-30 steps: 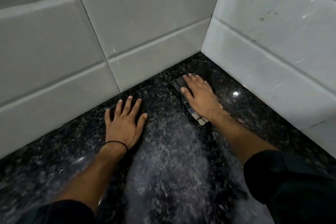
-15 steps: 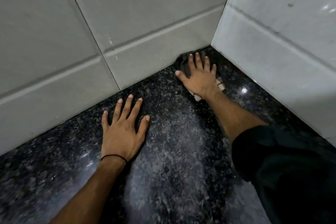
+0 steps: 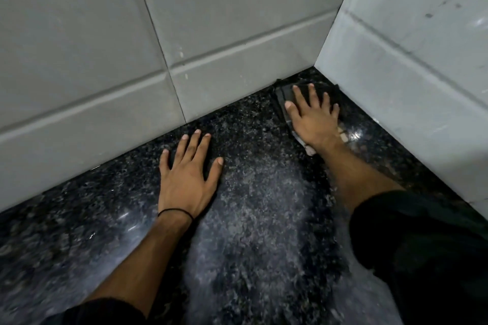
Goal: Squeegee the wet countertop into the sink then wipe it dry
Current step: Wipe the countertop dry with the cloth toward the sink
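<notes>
Pale grey tiled walls (image 3: 237,34) meet in a corner above a dark, speckled stone counter (image 3: 250,192), whose middle shows a dull, streaky patch with small glints of light on either side. The left hand (image 3: 187,174) lies flat on the bare stone with its fingers straight and spread, holding nothing and seemingly bracing the person. The right hand (image 3: 314,116) is reached deep into the corner, fingers straight and fanned, pressing a dark cloth (image 3: 284,96) flat against the counter; the cloth's far edge sits close to both walls, and a paler, checked bit pokes out at the wrist. Neither the sink nor a squeegee is in view, so this looks like the drying step, with the corner being wiped. The next move probably calls for steady downward pressure while the cloth is drawn out of the corner across the streaky patch, without letting it bunch.
</notes>
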